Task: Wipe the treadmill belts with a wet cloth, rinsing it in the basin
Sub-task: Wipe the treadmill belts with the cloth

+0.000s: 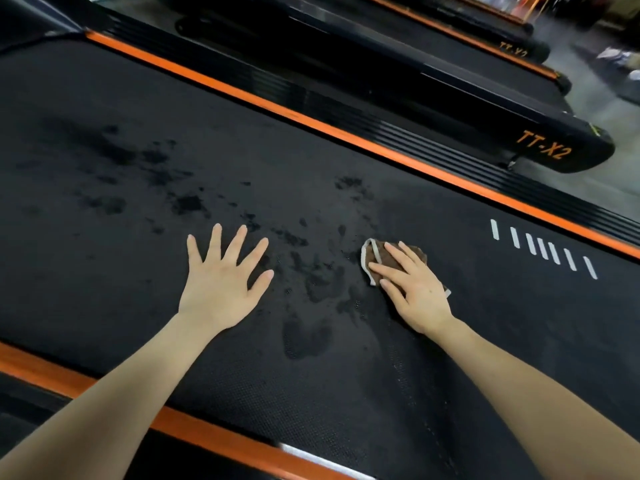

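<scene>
Right hand flat on brown cloth, left hand open on apparently damp belt.

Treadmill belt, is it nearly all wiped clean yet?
Partly. Dark wet patches across the middle of the belt show where wiping looks done. Right now the right hand presses the brown cloth flat on it, while the left hand rests spread beside. The stretch by the white stripes looks dry, and more treadmills stand beyond. No basin is in view.
</scene>
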